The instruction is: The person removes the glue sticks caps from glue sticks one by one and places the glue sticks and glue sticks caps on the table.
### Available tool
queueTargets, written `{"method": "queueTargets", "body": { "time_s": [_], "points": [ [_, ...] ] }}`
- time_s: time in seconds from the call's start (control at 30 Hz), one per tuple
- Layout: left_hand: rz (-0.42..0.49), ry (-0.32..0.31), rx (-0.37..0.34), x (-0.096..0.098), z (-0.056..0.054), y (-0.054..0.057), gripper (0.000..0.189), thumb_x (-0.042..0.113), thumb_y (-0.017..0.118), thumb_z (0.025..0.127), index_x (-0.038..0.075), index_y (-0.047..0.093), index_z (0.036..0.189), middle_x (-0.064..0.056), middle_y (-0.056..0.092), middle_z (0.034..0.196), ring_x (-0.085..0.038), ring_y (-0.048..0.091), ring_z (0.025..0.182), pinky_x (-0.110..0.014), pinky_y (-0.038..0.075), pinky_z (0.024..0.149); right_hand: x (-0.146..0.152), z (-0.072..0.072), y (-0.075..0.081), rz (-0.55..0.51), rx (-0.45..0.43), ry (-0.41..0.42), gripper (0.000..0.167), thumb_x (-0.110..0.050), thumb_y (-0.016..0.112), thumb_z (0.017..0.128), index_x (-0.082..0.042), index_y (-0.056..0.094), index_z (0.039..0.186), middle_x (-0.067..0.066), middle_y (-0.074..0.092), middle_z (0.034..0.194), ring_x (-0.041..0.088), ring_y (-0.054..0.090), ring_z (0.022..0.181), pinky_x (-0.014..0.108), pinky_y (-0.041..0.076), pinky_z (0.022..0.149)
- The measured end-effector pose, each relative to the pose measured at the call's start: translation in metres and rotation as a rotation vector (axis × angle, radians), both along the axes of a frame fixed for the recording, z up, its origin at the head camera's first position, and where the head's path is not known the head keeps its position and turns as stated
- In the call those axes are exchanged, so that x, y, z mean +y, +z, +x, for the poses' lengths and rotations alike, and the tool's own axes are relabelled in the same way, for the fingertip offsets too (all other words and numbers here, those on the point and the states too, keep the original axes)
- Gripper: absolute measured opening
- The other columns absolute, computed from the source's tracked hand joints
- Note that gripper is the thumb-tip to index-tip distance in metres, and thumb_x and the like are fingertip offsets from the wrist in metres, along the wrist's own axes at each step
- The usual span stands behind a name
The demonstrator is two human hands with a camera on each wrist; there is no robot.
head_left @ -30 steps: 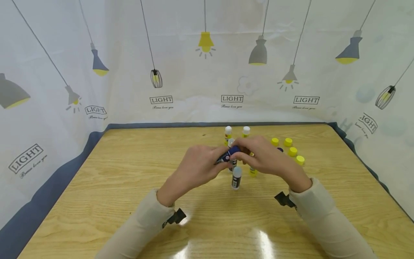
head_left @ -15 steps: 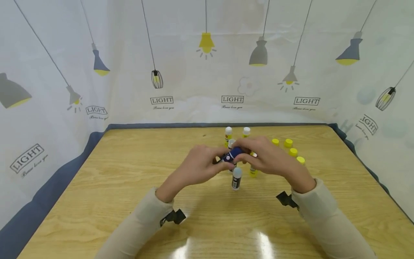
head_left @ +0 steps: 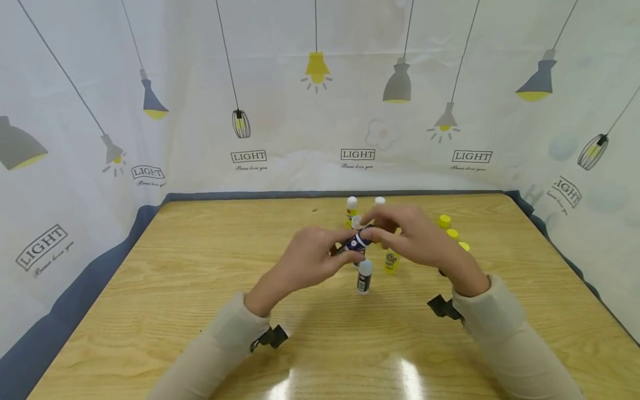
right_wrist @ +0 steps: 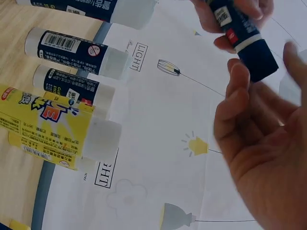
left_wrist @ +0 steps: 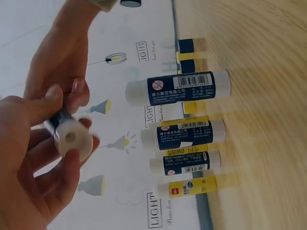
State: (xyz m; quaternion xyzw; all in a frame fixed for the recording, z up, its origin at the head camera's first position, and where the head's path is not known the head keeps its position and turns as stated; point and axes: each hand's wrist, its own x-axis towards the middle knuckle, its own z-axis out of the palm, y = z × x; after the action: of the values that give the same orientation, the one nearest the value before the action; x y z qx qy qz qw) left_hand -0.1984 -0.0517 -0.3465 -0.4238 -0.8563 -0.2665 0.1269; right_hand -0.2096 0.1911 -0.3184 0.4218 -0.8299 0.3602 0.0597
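Observation:
A dark blue glue stick (head_left: 354, 243) with a blue cap (right_wrist: 257, 60) is held slantwise above the table, its white base facing the left wrist camera. My left hand (head_left: 311, 255) grips its body between thumb and fingers. At the cap end is my right hand (head_left: 417, 236), fingertips right at the cap and thumb spread away from it in the right wrist view. Just below the hands stands an uncapped blue glue stick (head_left: 364, 278) with a whitish top. Beside it a yellow glue stick (head_left: 391, 261) stands upright, partly behind the right hand.
More uncapped glue sticks, such as a yellow one (head_left: 352, 211) at the back, stand upright in a cluster. Several loose yellow caps (head_left: 444, 221) lie to the right, with dark blue caps (left_wrist: 186, 46) near them. A lamp-printed curtain (head_left: 280, 100) rises behind the wooden table (head_left: 200, 250).
The left hand keeps its grip on the glue stick. The right hand's fingers have loosened and shifted around the cap, lifting slightly, and more of the yellow glue stick below now shows.

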Motion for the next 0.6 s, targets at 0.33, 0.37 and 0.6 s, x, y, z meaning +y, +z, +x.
{"method": "queueTargets", "body": {
  "time_s": [0.33, 0.37, 0.6],
  "points": [
    [-0.043, 0.105, 0.253, 0.005, 0.005, -0.002, 0.042, 0.042, 0.073, 0.096, 0.016, 0.073, 0.129, 0.009, 0.062, 0.063, -0.002, 0.040, 0.048, -0.017, 0.026, 0.047, 0.001, 0.001, 0.004, 0.076, -0.009, -0.011, 0.008, -0.015, 0.066, 0.102, -0.011, 0.071, 0.107, -0.010, 0.068, 0.076, 0.006, 0.063, 0.063, 0.024, 0.054, 0.059],
    [-0.036, 0.101, 0.231, 0.004, 0.004, -0.002, 0.044, 0.041, 0.073, 0.096, 0.016, 0.072, 0.131, 0.009, 0.062, 0.063, -0.001, 0.040, 0.047, -0.017, 0.026, 0.047, 0.002, 0.001, 0.004, 0.072, 0.009, 0.000, 0.008, -0.013, 0.067, 0.102, -0.010, 0.071, 0.108, -0.009, 0.068, 0.078, 0.006, 0.063, 0.065, 0.024, 0.054, 0.060],
    [0.038, 0.047, 0.025, 0.004, 0.003, -0.002, 0.034, 0.036, 0.073, 0.097, 0.016, 0.075, 0.125, 0.007, 0.075, 0.078, 0.003, 0.060, 0.059, -0.012, 0.045, 0.056, 0.012, -0.002, 0.006, 0.019, 0.106, 0.080, 0.026, -0.002, 0.073, 0.094, -0.010, 0.071, 0.118, -0.004, 0.074, 0.094, 0.005, 0.067, 0.075, 0.024, 0.057, 0.068]
  ]
}}
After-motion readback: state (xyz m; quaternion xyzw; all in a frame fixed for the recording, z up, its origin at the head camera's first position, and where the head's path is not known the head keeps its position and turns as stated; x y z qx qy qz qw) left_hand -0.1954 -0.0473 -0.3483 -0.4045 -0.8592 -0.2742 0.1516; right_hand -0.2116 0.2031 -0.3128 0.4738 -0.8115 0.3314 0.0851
